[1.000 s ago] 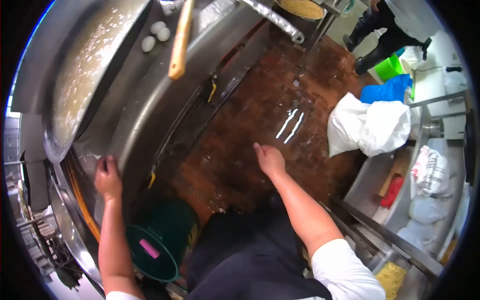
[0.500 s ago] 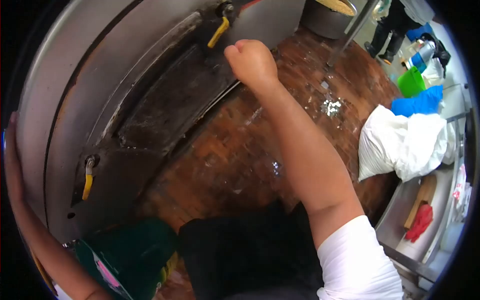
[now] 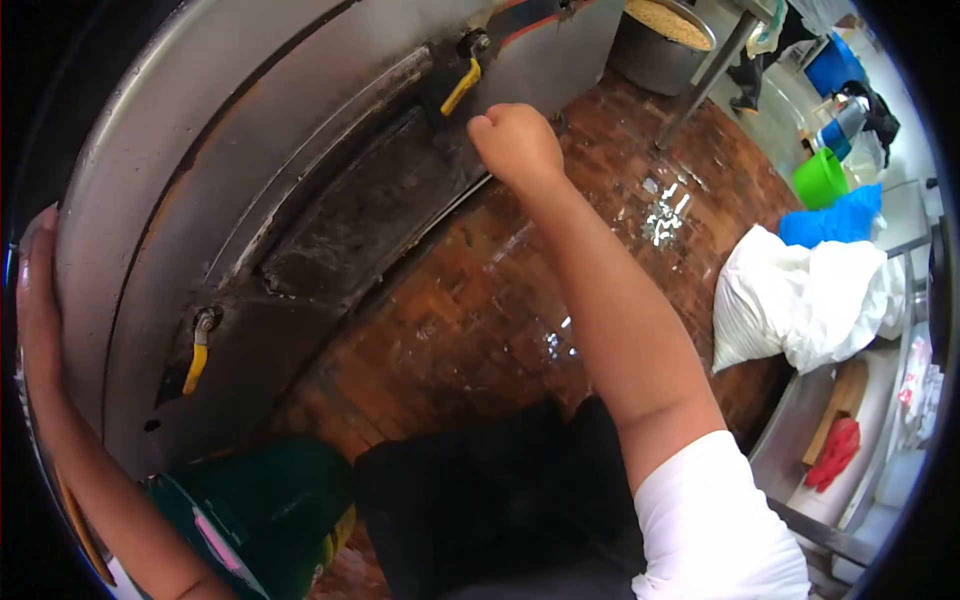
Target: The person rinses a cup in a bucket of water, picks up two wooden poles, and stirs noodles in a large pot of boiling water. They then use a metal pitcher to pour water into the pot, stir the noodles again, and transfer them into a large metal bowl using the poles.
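While the left hand (image 3: 38, 300) lies flat, fingers together, on the steel cooker's rim (image 3: 130, 150), the right hand (image 3: 515, 140) hangs fisted just beside the upper yellow valve lever (image 3: 462, 87), not yet gripping; lower lever (image 3: 196, 367) untouched.

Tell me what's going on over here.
A person is bent over the front of a big steel cooker. The right hand is closed in a fist just below a yellow valve handle near the top; whether it touches the handle cannot be told. The left hand lies flat against the cooker's rim at the far left. A second yellow handle hangs lower down, untouched. A green bucket stands on the wet brick floor by the person's legs.
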Demonstrator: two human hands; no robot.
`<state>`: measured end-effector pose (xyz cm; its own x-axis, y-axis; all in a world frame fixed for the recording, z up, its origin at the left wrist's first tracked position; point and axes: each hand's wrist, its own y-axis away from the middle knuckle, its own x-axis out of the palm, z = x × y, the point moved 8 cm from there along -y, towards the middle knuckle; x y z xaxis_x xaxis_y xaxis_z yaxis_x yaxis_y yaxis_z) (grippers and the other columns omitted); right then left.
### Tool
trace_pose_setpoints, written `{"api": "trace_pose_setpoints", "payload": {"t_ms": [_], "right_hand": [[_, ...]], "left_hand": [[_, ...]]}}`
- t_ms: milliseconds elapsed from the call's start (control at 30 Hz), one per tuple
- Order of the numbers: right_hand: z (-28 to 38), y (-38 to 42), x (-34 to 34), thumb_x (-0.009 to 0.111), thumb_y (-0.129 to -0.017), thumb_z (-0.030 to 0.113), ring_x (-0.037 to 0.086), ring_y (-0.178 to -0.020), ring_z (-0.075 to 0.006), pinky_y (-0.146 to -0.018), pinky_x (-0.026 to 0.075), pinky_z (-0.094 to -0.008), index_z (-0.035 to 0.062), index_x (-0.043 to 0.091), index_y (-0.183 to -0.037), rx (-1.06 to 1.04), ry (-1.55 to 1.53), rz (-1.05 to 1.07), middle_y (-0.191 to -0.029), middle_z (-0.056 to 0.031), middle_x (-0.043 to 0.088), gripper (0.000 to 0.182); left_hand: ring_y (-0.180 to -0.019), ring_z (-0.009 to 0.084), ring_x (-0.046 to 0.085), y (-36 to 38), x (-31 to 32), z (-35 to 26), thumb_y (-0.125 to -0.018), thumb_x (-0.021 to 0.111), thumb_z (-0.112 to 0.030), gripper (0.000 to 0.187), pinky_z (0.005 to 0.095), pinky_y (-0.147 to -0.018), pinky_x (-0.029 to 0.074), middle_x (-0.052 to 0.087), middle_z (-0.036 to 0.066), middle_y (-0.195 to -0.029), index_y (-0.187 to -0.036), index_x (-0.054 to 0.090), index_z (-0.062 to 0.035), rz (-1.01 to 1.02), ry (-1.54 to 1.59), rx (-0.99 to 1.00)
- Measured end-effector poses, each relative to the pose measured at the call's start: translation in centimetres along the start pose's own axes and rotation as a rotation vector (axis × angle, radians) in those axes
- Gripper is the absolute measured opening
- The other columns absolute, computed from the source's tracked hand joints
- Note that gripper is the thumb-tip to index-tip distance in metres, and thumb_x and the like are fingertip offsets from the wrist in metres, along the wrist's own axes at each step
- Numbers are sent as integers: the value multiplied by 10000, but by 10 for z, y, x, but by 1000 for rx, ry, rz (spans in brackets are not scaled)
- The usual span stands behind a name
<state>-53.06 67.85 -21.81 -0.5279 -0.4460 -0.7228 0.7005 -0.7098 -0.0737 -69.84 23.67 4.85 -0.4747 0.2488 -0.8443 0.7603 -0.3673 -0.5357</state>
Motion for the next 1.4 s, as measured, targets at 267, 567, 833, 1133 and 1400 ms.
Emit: {"api": "trace_pose_setpoints", "payload": {"t_ms": [267,567,833,1133,1400], "right_hand": [[1,1,3,496,-808,268,613,-947,-383,-831,498,-459,33,690,-910,26,8,45,-1011,-187,654,322],[-6,6,-4,492,-797,262,610,-945,-386,-833,486,-461,51,686,-891,30,10,18,-999,-194,648,302],[-95,69,43,520,-786,316,621,-863,-361,-769,486,-456,45,657,-830,98,-92,110,-895,-181,655,307],[-223,171,62,527,-805,306,544,-572,-293,-599,438,-428,-5,556,-735,-6,-254,174,-629,-195,532,320],[-363,280,125,537,-852,276,466,-555,-140,-556,404,-353,-20,498,-706,368,-241,357,-580,-87,467,332]], "left_hand": [[-1244,260,475,3,1,-3,-949,413,-482,554,342,-1076,298,522,144,-1323,-1317,540,-88,51,69,-13],[-1212,269,502,10,1,-12,-936,427,-499,572,339,-1065,309,544,150,-1293,-1294,555,-72,-77,-27,-19],[-1110,250,532,12,-8,-38,-907,469,-514,602,322,-1002,346,584,146,-1201,-1279,562,-50,-9,162,-101],[-1190,244,487,-38,-11,13,-942,389,-476,570,349,-1013,357,534,109,-1301,-1328,512,-76,149,430,-259],[-1158,242,509,-14,-8,-24,-945,396,-444,534,368,-994,378,553,94,-1268,-1317,496,-74,96,432,-282]]}}
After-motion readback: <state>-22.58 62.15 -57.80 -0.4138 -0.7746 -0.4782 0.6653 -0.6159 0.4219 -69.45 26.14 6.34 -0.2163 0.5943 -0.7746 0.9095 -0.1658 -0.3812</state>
